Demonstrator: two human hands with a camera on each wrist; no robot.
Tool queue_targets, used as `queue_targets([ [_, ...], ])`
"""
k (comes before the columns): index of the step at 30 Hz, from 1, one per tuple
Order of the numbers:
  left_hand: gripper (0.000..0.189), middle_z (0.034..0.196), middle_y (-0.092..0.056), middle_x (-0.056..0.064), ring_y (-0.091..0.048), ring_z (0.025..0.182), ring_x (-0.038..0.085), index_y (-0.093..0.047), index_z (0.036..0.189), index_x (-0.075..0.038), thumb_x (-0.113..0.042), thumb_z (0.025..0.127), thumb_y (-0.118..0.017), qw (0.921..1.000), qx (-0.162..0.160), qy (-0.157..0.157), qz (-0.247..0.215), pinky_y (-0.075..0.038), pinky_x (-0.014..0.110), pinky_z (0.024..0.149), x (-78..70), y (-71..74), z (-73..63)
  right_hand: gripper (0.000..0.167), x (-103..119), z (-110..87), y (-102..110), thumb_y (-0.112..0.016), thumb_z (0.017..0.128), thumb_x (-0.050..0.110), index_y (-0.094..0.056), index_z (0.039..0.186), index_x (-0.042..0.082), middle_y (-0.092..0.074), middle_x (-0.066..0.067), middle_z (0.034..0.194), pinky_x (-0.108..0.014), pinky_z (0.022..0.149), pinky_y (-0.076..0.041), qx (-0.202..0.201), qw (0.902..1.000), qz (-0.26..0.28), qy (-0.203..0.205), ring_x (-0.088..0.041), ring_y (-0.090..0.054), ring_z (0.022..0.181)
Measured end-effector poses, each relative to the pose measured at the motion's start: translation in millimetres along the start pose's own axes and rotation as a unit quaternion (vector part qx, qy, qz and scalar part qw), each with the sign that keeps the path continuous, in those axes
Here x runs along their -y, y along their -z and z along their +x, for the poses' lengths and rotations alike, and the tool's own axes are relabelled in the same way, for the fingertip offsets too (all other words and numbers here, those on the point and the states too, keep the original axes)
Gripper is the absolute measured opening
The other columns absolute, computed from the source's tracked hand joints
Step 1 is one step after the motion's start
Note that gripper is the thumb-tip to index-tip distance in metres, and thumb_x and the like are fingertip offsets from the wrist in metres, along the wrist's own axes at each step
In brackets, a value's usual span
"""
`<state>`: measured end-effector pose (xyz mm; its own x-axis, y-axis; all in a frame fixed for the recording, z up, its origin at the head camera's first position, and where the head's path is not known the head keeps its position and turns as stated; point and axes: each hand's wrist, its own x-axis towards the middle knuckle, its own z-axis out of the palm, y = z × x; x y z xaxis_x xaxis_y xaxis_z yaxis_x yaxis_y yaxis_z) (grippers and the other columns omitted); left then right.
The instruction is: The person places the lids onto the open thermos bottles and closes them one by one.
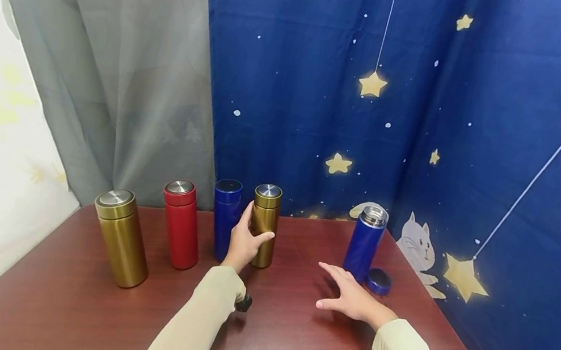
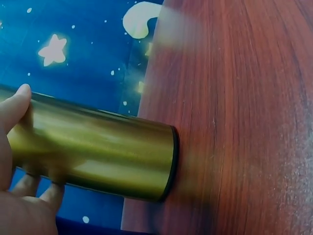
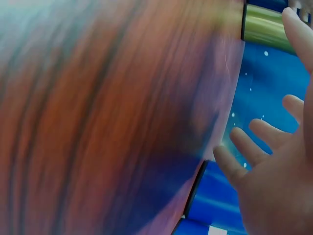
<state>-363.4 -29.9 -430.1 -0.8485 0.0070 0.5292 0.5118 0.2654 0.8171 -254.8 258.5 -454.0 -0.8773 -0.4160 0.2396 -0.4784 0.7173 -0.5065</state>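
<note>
My left hand (image 1: 244, 241) grips a slim gold thermos (image 1: 267, 216) around its middle, thumb on one side and fingers on the other in the left wrist view. The thermos (image 2: 122, 152) has a silver-topped lid on and stands upright at the table's back. Over the table, my right hand (image 1: 353, 300) is held with its fingers spread and holds nothing. Just beyond it stands a blue thermos (image 1: 364, 246) with its steel mouth uncovered. A round blue lid (image 1: 379, 281) lies beside that thermos's base.
Left of the gripped thermos stand a lidded blue thermos (image 1: 223, 223), a red thermos (image 1: 182, 233) and a wider gold thermos (image 1: 125, 244). The reddish-brown wooden table (image 1: 288, 347) ends at a dark blue star-printed curtain (image 1: 310, 87) and a grey curtain (image 1: 132, 68).
</note>
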Motion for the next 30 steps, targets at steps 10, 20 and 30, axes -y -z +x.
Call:
queue_targets([
  [10, 0.090, 0.144, -0.047, 0.016, -0.047, 0.130, 0.029, -0.037, 0.148, -0.004, -0.010, 0.073, -0.086, 0.9993, -0.031, 0.010, -0.019, -0.038, 0.043, 0.107, -1.1, 3.4, -14.1, 0.074, -10.4, -9.6, 9.9, -0.076, 0.084, 0.038, -0.045, 0.143, 0.005, -0.049, -0.021, 0.138, -0.058, 0.096, -0.043, 0.006, 0.9995, 0.031, -0.003, -0.039, -0.053, 0.120],
  [20, 0.075, 0.136, -0.055, 0.013, -0.055, 0.121, 0.030, -0.049, 0.141, -0.008, -0.012, 0.075, -0.085, 0.9985, -0.040, 0.010, -0.035, -0.047, 0.049, 0.096, 2.7, 8.6, -31.9, 0.040, -17.8, -13.9, 19.2, -0.071, 0.088, 0.039, -0.068, 0.112, 0.007, -0.069, 0.004, 0.091, -0.032, 0.075, -0.054, -0.067, 0.9963, 0.011, -0.053, -0.012, -0.064, 0.082],
  [30, 0.045, 0.114, -0.065, 0.019, -0.065, 0.097, 0.037, -0.063, 0.121, 0.001, 0.003, 0.079, -0.078, 0.9882, -0.121, -0.046, -0.081, -0.054, 0.053, 0.081, 3.3, 7.5, -42.9, 0.023, -27.2, -17.3, 34.3, -0.075, 0.085, 0.036, -0.068, 0.092, 0.016, -0.063, 0.009, 0.074, -0.031, 0.065, -0.050, -0.104, 0.9885, -0.035, -0.105, -0.009, -0.058, 0.068],
])
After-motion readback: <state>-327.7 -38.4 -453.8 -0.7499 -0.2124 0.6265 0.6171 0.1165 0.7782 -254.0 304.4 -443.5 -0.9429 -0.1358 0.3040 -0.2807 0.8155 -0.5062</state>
